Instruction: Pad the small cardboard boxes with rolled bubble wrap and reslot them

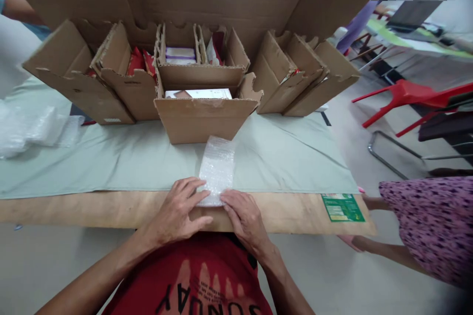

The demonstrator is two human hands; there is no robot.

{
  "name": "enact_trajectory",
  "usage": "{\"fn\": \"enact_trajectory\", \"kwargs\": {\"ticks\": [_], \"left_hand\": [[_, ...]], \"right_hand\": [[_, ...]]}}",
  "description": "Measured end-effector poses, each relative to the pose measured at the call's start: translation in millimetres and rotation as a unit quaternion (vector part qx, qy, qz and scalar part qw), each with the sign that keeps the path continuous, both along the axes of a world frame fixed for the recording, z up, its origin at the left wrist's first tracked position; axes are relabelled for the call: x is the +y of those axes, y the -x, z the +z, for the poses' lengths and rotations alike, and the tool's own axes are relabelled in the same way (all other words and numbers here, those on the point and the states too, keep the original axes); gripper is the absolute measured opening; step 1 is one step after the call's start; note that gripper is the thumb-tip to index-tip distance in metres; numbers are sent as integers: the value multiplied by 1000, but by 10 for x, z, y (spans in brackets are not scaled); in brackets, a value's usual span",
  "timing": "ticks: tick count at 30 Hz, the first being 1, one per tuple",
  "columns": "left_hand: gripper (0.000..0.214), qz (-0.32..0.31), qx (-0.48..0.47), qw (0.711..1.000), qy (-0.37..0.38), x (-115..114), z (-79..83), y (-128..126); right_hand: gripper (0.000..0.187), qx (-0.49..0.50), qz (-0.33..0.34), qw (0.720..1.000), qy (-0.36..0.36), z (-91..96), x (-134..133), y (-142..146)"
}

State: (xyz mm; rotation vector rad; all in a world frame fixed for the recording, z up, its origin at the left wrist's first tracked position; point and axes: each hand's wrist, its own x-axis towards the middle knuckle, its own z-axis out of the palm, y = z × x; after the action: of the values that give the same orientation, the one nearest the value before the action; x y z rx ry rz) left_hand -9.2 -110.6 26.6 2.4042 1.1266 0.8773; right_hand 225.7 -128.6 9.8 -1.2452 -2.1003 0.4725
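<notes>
A small bubble-wrap pouch lies on the pale green cloth at the table's near edge. My left hand rests on its near left corner with fingers pressed flat on it. My right hand pinches the pouch's near right edge. Just beyond the pouch stands an open cardboard box holding a white flat package.
Several more open cardboard boxes stand in a row behind, some with red and white packets. Loose bubble wrap lies at the left. A green label sits on the wooden table edge. Another person in a purple dress is at right, beside red chairs.
</notes>
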Motion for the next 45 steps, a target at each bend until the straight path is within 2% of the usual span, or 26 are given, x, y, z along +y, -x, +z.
{"fn": "enact_trajectory", "kwargs": {"ticks": [2,5,6,9,11,13,15,18,20,22,24,26,27,29,31,32,34,35,38,40,42,45], "left_hand": [[23,-6,-25,999,32,-19,20,8],[19,53,-50,995,75,-6,-31,-28],[20,76,-51,993,78,10,-61,-48],[23,129,-21,990,45,79,-153,-108],[25,146,16,989,17,120,-191,-135],[25,154,45,987,3,135,-194,-139],[24,155,49,987,-7,115,-163,-112],[27,114,12,993,-8,34,-89,-22],[24,78,-12,997,13,-13,-60,38],[19,73,-17,997,32,-9,-66,59],[18,102,-1,994,32,64,-96,29],[20,139,28,990,21,191,-130,-39],[20,156,45,987,20,260,-141,-76],[20,181,61,981,30,367,-144,-136],[23,199,21,978,54,387,-122,-156],[26,208,-22,975,72,357,-103,-152],[32,231,-132,954,137,236,-57,-126],[35,240,-190,932,192,159,-33,-113],[44,204,-337,833,390,-38,27,-129],[46,142,-405,776,463,-91,46,-195],[44,109,-448,751,472,-81,56,-273],[42,105,-450,759,459,-29,81,-331]], "right_hand": [[24,32,5,999,40,51,30,-4],[21,64,-28,994,81,84,59,9],[21,63,-53,995,64,86,60,17],[24,21,-107,993,-47,89,32,43],[24,-26,-73,993,-84,92,13,57],[26,-74,-10,995,-69,89,20,73],[28,-102,23,993,-49,81,60,89],[26,-64,23,997,-27,84,132,93],[24,-16,28,999,15,100,155,85],[23,7,16,999,51,122,153,79],[25,-5,-31,999,33,141,139,83],[27,-40,-77,996,-20,152,125,97],[28,-64,-78,994,-40,151,124,106],[30,-117,-39,991,-48,134,141,123],[30,-143,-4,989,-38,96,188,130],[29,-135,-7,990,-36,76,219,130],[26,-75,-52,996,-24,47,276,128],[25,-30,-79,996,-10,43,292,132],[24,95,-118,986,65,78,258,192],[24,151,-99,977,118,114,179,261],[23,176,-70,969,157,136,93,312],[20,187,-69,965,170,142,17,280]]}}
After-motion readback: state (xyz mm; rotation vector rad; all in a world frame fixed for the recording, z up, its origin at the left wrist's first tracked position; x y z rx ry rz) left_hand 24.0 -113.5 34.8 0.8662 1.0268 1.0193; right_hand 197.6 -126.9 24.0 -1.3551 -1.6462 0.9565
